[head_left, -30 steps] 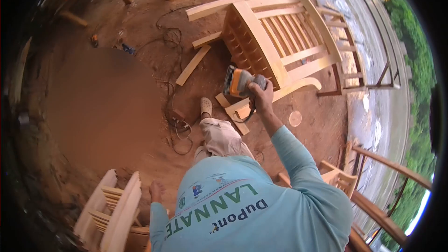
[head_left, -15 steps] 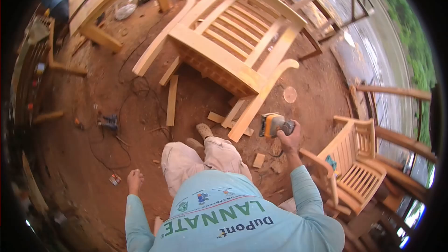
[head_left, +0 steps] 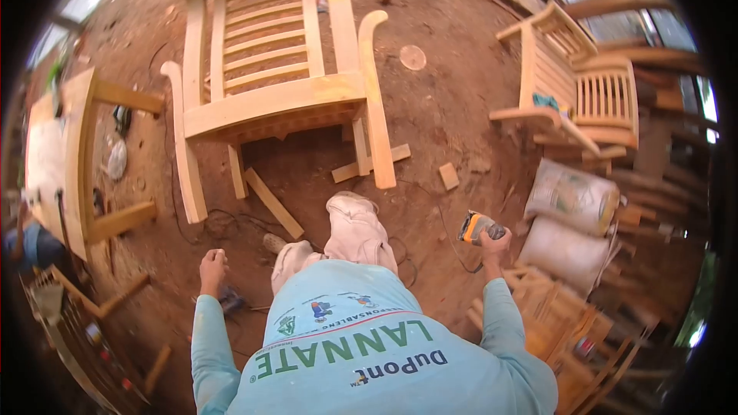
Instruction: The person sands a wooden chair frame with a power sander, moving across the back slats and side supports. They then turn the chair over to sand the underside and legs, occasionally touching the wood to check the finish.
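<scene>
My right hand (head_left: 494, 240) is wrapped round an orange and grey electric sander (head_left: 478, 228), held out to my right above the dirt floor. A cord trails below the tool. My left hand (head_left: 214, 270) hangs at my left side with its fingers curled in, and nothing shows in it. Ahead of me stands a pale wooden armchair frame (head_left: 273, 104) with a slatted part and curved arms. Neither hand touches it. Wood strips (head_left: 274, 204) lie on the ground by its legs.
A wooden table (head_left: 84, 154) is on the left, with a person in blue (head_left: 40, 247) beside it. A slatted chair (head_left: 550, 69) with a green cloth stands at right. Filled sacks (head_left: 573, 198) and stacked wooden parts (head_left: 553, 311) lie near my right arm. Cables cross the ground.
My view has turned right, so the armchair frame and table appear further left and the sacks have come into view. The sander stays in my right hand, now lower and closer in.
</scene>
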A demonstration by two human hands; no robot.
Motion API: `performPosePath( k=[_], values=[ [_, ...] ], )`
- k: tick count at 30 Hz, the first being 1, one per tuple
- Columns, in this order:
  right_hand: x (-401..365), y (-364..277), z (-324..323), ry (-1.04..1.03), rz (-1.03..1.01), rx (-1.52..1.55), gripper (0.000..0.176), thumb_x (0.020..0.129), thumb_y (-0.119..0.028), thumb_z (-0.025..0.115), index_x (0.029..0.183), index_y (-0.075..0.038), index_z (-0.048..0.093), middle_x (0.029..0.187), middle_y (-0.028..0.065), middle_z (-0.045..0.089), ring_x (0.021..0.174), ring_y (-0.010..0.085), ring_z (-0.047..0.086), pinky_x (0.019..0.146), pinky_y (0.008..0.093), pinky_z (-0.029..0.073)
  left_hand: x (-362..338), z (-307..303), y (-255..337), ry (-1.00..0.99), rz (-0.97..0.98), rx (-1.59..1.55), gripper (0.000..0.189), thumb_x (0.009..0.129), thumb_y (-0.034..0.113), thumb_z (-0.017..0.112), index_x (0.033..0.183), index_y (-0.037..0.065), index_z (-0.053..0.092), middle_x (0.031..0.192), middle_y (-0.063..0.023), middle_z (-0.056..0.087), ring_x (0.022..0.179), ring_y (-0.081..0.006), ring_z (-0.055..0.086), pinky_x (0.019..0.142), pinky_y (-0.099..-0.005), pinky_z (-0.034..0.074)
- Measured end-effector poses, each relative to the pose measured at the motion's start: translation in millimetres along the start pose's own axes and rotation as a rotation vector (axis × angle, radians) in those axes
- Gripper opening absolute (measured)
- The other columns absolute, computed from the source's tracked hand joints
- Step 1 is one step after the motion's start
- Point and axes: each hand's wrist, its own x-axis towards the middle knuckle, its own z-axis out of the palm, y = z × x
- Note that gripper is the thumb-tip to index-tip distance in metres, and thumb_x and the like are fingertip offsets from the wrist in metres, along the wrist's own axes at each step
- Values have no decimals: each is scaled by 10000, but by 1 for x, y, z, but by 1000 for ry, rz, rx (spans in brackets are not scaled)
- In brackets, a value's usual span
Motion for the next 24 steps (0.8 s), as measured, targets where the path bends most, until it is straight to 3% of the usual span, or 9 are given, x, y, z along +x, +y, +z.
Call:
performPosePath(
  k=[4, 8, 11, 15, 18, 23, 24],
  values=[
    [-150, 42, 0, 1, 296, -48, 747, 700, -390, 859, 1300, -20, 610, 1162, 180, 701, 1051, 304, 698, 957, 427, 546, 58, -73, -17, -33, 155, 144, 324, 1033, 325, 628, 1158, 40, 721, 889, -53, 723, 688, -148, 680, 609, -320, 533],
    [-271, 56, 4, -10, 400, -4, 737, 690, -404, 859, 1274, -18, 630, 1158, 184, 714, 1042, 310, 707, 947, 428, 552, 81, -141, -42, -27, 199, 213, 316, 1023, 294, 639, 1124, 12, 740, 896, -79, 750, 724, -180, 721, 662, -353, 565],
    [-324, 32, 5, 32, 423, 46, 713, 705, -386, 861, 1269, -16, 629, 1126, 181, 727, 1022, 308, 714, 939, 418, 556, 102, -174, -55, -44, 216, 184, 329, 1019, 297, 640, 1136, 5, 734, 896, -83, 747, 708, -181, 718, 649, -351, 572],
    [-324, -20, 13, 87, 273, 230, 711, 728, -344, 877, 1285, 0, 597, 1102, 166, 724, 984, 284, 711, 902, 403, 566, 120, -185, -34, -26, 192, -3, 297, 1015, 276, 638, 1112, 12, 732, 863, -67, 714, 638, -166, 670, 568, -328, 549],
    [-299, -109, 5, 146, 72, 428, 697, 752, -328, 868, 1280, 24, 583, 1055, 127, 708, 929, 248, 693, 863, 382, 567, 142, -175, -13, -58, 251, -137, 280, 1016, 265, 634, 1098, 16, 733, 855, -58, 708, 642, -159, 670, 567, -315, 546],
    [-225, -237, 39, 64, -143, 684, 590, 823, -220, 840, 1278, 44, 572, 1046, 65, 649, 894, 155, 637, 818, 312, 553, 166, -141, 33, -45, 379, -196, 267, 1016, 231, 625, 1110, 6, 733, 886, -64, 728, 672, -149, 691, 587, -310, 542],
    [-213, -268, 42, -9, -146, 730, 641, 810, -249, 841, 1308, 39, 559, 1097, 86, 648, 953, 178, 634, 858, 329, 549, 171, -136, 43, -35, 402, -200, 265, 1016, 226, 624, 1113, 5, 733, 890, -67, 730, 674, -149, 694, 590, -309, 543]
  ],
)
